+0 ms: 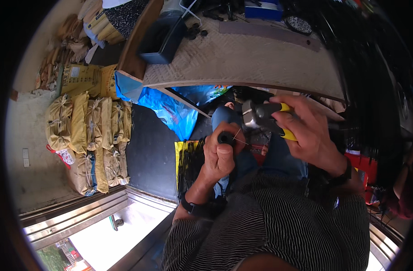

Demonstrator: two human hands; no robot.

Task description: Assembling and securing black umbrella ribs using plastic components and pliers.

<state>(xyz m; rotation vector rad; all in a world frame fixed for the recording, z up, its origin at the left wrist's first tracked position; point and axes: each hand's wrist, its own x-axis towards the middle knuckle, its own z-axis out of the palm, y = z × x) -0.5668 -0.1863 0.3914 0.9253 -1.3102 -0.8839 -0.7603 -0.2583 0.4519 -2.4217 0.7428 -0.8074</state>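
Observation:
My left hand (pixel 219 156) is closed round a black tube-like piece (pixel 225 137), its round end facing up beside my thumb. Thin wires (pixel 237 134) stick out next to that end, toward the right. In my right hand (pixel 308 133) is a pair of pliers (pixel 256 115) with a wide metal head and yellow-and-black handles. The head sits just above and to the right of the black piece, apart from it. Whether the jaws grip a wire is too blurred to tell. Both hands are over my lap.
A wooden workbench (pixel 242 58) stands ahead, with a dark bin (pixel 159 47) and a blue tray (pixel 263 11) on it. Blue plastic sheeting (pixel 170 113) hangs below. Wrapped bundles (pixel 86 126) are stacked left. Black strips (pixel 188 162) stand beside my left arm; more black strands hang right.

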